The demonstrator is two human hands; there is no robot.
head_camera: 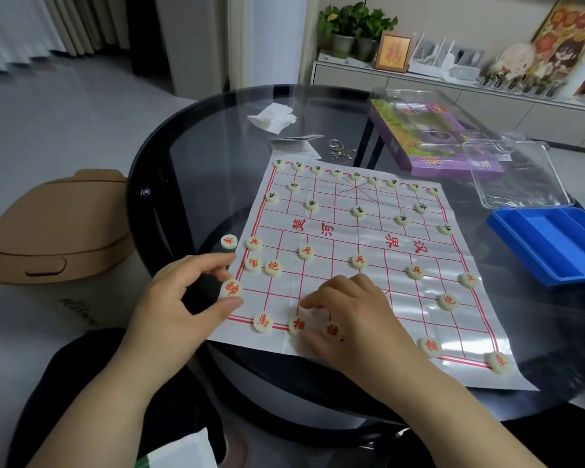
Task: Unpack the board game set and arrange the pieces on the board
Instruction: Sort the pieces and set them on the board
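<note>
1. A round glass bench (200, 157) carries a white board (362, 238) printed with a red grid, which lies flat and turned at a slant to the person.
2. The dark-marked pieces (358, 211) stand in ordered rows on the far half of the board.
3. The red-marked pieces (358, 261) are spread over the near half, some on the nearest line and some further in.
4. The left grip (183, 292) is at the board's left border and pinches an edge piece (231, 288) between thumb and forefinger, right on the red border line.
5. The right grip (348, 309) rests over the nearest row, its fingers curled down round a blurred piece (331, 331) that sits on the board's near line, just beside another red-marked piece.
6. A stray piece (229, 241) lies on the bare glass just off the board's left edge, beyond the left grip.
7. A blue tray (551, 244) sits to the right of the board, with a clear lid (517, 177) touching its far side.
8. A purple box (436, 136) lies beyond the board's far right corner.
9. A crumpled tissue (272, 118) and some metal rings (340, 150) lie on the glass past the board's far edge.
10. A tan bin (54, 228) stands on the floor to the left of the bench.
</note>
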